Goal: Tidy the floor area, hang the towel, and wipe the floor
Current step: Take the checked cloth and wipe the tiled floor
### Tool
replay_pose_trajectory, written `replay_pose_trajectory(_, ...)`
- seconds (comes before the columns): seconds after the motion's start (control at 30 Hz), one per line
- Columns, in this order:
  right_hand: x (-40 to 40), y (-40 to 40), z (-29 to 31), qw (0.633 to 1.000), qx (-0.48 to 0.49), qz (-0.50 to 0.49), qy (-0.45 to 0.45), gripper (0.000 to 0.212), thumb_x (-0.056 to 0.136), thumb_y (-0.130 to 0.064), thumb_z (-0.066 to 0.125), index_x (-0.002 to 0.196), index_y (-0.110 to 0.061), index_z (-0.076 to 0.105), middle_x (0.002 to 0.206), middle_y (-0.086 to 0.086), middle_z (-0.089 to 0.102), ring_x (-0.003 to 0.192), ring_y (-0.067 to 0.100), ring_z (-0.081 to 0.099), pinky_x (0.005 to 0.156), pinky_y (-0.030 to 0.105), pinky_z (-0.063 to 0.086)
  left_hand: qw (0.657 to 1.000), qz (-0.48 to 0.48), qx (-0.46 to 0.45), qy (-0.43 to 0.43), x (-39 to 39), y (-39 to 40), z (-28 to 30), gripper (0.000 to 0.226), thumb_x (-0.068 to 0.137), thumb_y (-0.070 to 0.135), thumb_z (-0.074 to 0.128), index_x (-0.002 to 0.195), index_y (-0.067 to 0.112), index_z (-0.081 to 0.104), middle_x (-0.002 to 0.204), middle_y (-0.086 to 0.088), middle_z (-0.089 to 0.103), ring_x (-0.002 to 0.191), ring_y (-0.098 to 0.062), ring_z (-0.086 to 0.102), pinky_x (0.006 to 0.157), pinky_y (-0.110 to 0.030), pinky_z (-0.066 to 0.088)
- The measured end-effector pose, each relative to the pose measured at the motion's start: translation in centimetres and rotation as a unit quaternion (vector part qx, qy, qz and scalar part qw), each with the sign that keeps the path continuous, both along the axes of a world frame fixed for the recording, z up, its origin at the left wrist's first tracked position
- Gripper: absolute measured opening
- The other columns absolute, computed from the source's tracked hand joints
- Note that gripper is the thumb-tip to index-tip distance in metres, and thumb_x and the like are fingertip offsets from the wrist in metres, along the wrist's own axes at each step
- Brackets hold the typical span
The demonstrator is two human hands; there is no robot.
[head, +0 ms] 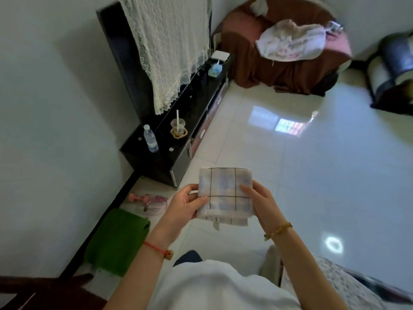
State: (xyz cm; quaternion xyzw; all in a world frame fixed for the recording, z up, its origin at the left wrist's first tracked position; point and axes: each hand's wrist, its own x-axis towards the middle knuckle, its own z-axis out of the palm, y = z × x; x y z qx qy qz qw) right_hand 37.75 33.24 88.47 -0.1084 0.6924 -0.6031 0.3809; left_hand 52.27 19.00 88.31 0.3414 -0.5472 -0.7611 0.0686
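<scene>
still looking early in the task, judging by the clutter: lying on the floor (290,175) at the far left, against the wall, a green cloth (116,241), and just beyond it a pink and clear heap (152,201) too blurred to name, both waiting to be picked up. standing behind those, a black cabinet (178,162) carrying a water bottle (150,138) and a cup with a straw (178,126), neither on the floor. not showing any hook or rail for hanging, so hanging seeming not yet done; wiping also seeming not yet begun, though the tiles are already shining and no wet streaks are showing.

moving rightward to the middle: left hand (186,203) gripping the left edge of the folded checked towel (225,195), thumb lying on the top face, fingers (178,218) curling underneath and mostly hidden. towel being held flat in the air above the floor, in front of the body, touching nothing else. right hand (260,203) pinching the right edge the same way, thumb pressing on top near the black grid line, remaining fingers tucked below. both hands closed firmly on the cloth, neither spread wide. a small loop or tag dangling from the near edge, between the two wrists.
</scene>
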Motion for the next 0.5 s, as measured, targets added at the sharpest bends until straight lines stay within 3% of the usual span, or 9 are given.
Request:
replay_pose_trajectory(0.2,-7.8,-0.6,-1.2,0.999,0.011,-0.034,0.022,0.020,0.098,-0.016,0.046,0.115,-0.016,0.058,0.103,0.004,0.067,0.090,0.016,0.066,0.071,0.027,0.058,0.998,-0.056,-0.002,-0.015,-9.6,-1.8,-0.7,0.027,0.094,0.006,0.056,0.119,0.015,0.053,0.103,-0.004,0.074,0.092,-0.020,0.072,0.071,-0.029,0.058)
replay_pose_trajectory(0.4,-17.5,-2.4,-1.9,0.996,0.024,-0.080,0.036,0.020,0.098,-0.014,0.047,0.115,-0.014,0.058,0.104,0.004,0.066,0.096,0.021,0.064,0.079,0.032,0.057,0.993,-0.113,-0.012,-0.015,-21.1,-5.1,-1.1,0.027,0.094,0.005,0.056,0.118,0.015,0.053,0.103,-0.003,0.074,0.091,-0.019,0.072,0.068,-0.028,0.057)
replay_pose_trajectory(0.5,-23.6,-3.9,-1.3,0.994,0.021,-0.103,0.037,0.018,0.098,-0.014,0.047,0.111,-0.016,0.059,0.102,0.003,0.066,0.093,0.020,0.065,0.076,0.030,0.057,0.991,-0.136,-0.015,-0.004,-27.8,-6.9,-0.6,0.026,0.094,0.006,0.056,0.118,0.016,0.053,0.104,-0.002,0.074,0.092,-0.019,0.072,0.070,-0.029,0.058)
